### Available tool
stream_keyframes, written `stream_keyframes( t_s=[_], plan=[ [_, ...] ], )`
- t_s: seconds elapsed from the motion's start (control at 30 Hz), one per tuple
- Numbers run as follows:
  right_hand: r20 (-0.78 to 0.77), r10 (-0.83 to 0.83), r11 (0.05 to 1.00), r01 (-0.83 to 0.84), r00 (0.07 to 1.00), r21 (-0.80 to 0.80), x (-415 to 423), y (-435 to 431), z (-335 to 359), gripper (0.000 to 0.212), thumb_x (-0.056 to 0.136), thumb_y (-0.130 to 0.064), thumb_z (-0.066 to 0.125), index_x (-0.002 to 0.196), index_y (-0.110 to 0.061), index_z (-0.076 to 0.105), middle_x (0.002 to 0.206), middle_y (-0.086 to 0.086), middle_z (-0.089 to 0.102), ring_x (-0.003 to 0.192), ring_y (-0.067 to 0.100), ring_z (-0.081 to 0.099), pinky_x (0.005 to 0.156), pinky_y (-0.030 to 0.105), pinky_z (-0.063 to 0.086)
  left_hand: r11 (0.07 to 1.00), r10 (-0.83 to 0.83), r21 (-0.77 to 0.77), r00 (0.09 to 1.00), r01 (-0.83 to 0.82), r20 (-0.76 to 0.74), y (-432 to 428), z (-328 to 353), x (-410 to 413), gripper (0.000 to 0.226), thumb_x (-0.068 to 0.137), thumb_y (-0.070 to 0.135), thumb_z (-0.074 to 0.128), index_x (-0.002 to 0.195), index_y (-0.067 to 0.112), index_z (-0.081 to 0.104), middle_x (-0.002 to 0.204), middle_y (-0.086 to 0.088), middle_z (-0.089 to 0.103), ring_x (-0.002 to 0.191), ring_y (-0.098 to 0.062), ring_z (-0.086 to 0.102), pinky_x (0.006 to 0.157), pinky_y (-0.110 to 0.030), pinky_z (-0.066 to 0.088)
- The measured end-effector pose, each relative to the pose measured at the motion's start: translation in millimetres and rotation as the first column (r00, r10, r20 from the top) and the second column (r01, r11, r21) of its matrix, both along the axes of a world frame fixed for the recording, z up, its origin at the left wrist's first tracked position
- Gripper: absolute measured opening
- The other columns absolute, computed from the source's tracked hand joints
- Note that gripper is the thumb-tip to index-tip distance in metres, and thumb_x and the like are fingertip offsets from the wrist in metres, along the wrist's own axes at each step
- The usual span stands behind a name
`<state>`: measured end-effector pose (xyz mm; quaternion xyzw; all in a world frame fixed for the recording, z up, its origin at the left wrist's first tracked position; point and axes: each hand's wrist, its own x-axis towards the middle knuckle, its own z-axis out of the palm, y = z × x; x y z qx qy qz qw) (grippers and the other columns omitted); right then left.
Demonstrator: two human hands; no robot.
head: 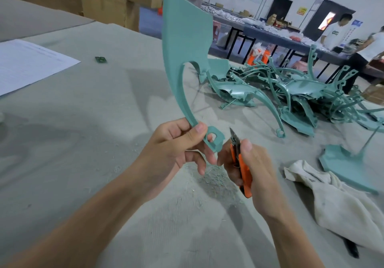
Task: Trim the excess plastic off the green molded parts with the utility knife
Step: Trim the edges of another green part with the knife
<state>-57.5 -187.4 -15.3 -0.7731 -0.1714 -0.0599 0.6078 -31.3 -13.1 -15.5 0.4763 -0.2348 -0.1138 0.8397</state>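
So the person had the green molded part (184, 39) held up off the table (93, 153), wide end sticking up high and the thin curved stem coming down into the left hand (180, 145). That hand pinched the stem right above the little looped tab, thumb on the front and fingers curled behind. The right hand (251, 163) was wrapped around the orange utility knife (243, 170), thumb riding up near the blade. The blade was out, pointing up, just beside the tab's right edge; couldn't tell if it actually touched. A dusting of shavings (214, 181) sat on the table under the hands. A pile of green parts (291, 93) lay further back to the right, with a whitish cloth (336, 201) nearer and a paper sheet (29, 64) off left.
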Motion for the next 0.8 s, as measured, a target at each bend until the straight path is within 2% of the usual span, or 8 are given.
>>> stream_keyframes(
  t_s=[0.1, 0.23, 0.3, 0.43, 0.6, 0.73, 0.8],
  plan=[
    [-0.006, 0.037, 0.999, -0.037, 0.999, -0.007, 1.4, 1.1, -1.7, 0.044, 0.091, -0.053, 0.04, 0.064, -0.027, 0.063, 0.052, -0.003, 0.038, 0.046, 0.008, 0.034, 0.047, 0.016, 0.029, 0.999, -0.032, -0.016, 0.999, 0.032, 0.011, -1.0, 0.4, -1.4, 0.021, 0.085, 0.026, 0.057, 0.071, 0.016, 0.069, 0.068, -0.008, 0.062, 0.059, -0.017, 0.062, 0.048, -0.022, 0.048],
    [-0.032, 0.06, 0.998, -0.06, 0.998, 0.003, 2.8, 0.1, -4.1, 0.045, 0.091, -0.054, 0.04, 0.066, -0.025, 0.063, 0.053, -0.001, 0.038, 0.046, 0.007, 0.034, 0.047, 0.018, 0.03, 0.999, -0.041, -0.025, 0.999, 0.042, 0.019, -2.0, -0.5, -1.5, 0.02, 0.085, 0.026, 0.057, 0.073, 0.017, 0.07, 0.069, -0.006, 0.063, 0.06, -0.017, 0.062, 0.049, -0.022, 0.048],
    [-0.045, 0.071, 0.997, -0.071, 0.996, 0.004, 3.0, -0.4, -4.0, 0.049, 0.091, -0.06, 0.042, 0.065, -0.023, 0.062, 0.053, -0.002, 0.039, 0.046, 0.008, 0.034, 0.046, 0.018, 0.03, 0.999, -0.044, -0.024, 0.999, 0.044, 0.021, -2.2, -1.0, -1.4, 0.02, 0.085, 0.026, 0.057, 0.074, 0.017, 0.07, 0.069, -0.006, 0.064, 0.06, -0.016, 0.062, 0.05, -0.022, 0.048],
    [-0.107, 0.111, 0.994, -0.109, 0.988, 0.023, 4.0, -3.2, -3.6, 0.076, 0.08, -0.082, 0.049, 0.066, -0.008, 0.057, 0.053, -0.001, 0.039, 0.045, 0.008, 0.032, 0.045, 0.017, 0.028, 0.998, -0.051, -0.021, 0.998, 0.051, 0.026, -3.4, -1.3, -2.3, 0.021, 0.086, 0.026, 0.057, 0.074, 0.016, 0.07, 0.067, -0.006, 0.063, 0.058, -0.016, 0.061, 0.05, -0.022, 0.048],
    [-0.113, 0.162, 0.986, -0.157, 0.98, 0.052, 4.4, -5.2, -4.2, 0.072, 0.082, -0.08, 0.049, 0.063, -0.011, 0.057, 0.051, -0.009, 0.036, 0.043, 0.007, 0.029, 0.044, 0.014, 0.028, 0.999, -0.041, -0.023, 0.999, 0.041, 0.013, -2.9, -1.5, -2.2, 0.02, 0.086, 0.026, 0.057, 0.074, 0.014, 0.069, 0.066, -0.008, 0.062, 0.057, -0.016, 0.06, 0.05, -0.022, 0.048],
    [-0.11, 0.169, 0.985, -0.163, 0.98, 0.054, 5.1, -5.0, -7.1, 0.079, 0.081, -0.08, 0.05, 0.068, -0.003, 0.056, 0.052, 0.008, 0.037, 0.043, 0.007, 0.03, 0.044, 0.015, 0.028, 0.999, -0.045, -0.014, 0.999, 0.045, 0.022, -2.7, -1.8, -2.9, 0.021, 0.087, 0.024, 0.056, 0.075, 0.014, 0.07, 0.067, -0.008, 0.063, 0.057, -0.016, 0.061, 0.051, -0.023, 0.049],
    [-0.109, 0.169, 0.985, -0.163, 0.98, 0.056, 5.3, -3.4, -7.2, 0.073, 0.083, -0.079, 0.049, 0.067, -0.008, 0.059, 0.054, 0.009, 0.04, 0.044, 0.007, 0.031, 0.044, 0.016, 0.028, 0.999, -0.036, -0.011, 0.999, 0.036, 0.018, -2.2, -2.6, -3.6, 0.021, 0.086, 0.024, 0.057, 0.075, 0.013, 0.07, 0.067, -0.009, 0.063, 0.057, -0.016, 0.062, 0.051, -0.023, 0.049]
  ],
)
